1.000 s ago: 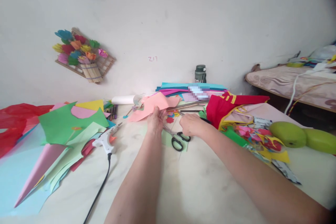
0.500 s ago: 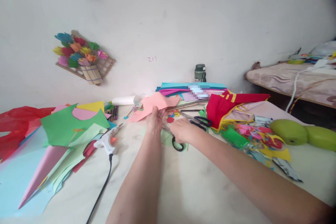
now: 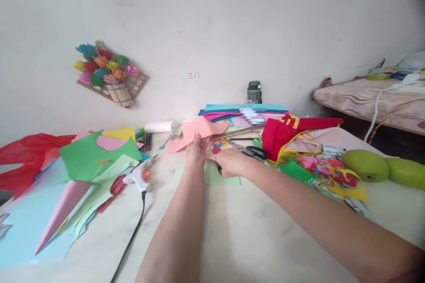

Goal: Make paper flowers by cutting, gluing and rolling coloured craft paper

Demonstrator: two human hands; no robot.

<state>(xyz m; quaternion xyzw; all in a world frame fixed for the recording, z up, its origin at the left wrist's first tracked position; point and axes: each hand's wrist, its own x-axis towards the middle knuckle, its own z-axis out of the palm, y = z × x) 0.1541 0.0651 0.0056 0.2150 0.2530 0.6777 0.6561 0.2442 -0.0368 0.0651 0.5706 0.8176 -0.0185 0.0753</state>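
Observation:
My left hand (image 3: 198, 149) is closed on the lower edge of a salmon-pink sheet of paper (image 3: 199, 131), which stands bent and curved above the table. To its right, my right hand (image 3: 231, 162) is curled round the handle of a pair of scissors (image 3: 219, 168). Only a bit of the black handle and part of a blade show; my fingers hide the rest. Light green paper (image 3: 229, 181) lies beneath this hand. Small colourful paper scraps (image 3: 219, 144) sit just beyond both hands. A second pair of black-handled scissors (image 3: 258, 152) rests to the right.
A white glue gun (image 3: 137, 178) with a black cord lies left, beside green paper (image 3: 81, 154) and a pink paper cone (image 3: 63, 212). Rightward are red cloth (image 3: 282, 135), paper scraps and green fruit (image 3: 365, 166). A bottle (image 3: 254, 92) stands behind stacked coloured paper.
My right hand has come down over the scissors' handle, whose loop showed below it before. The left hand keeps its hold on the pink paper. The view has shifted slightly.

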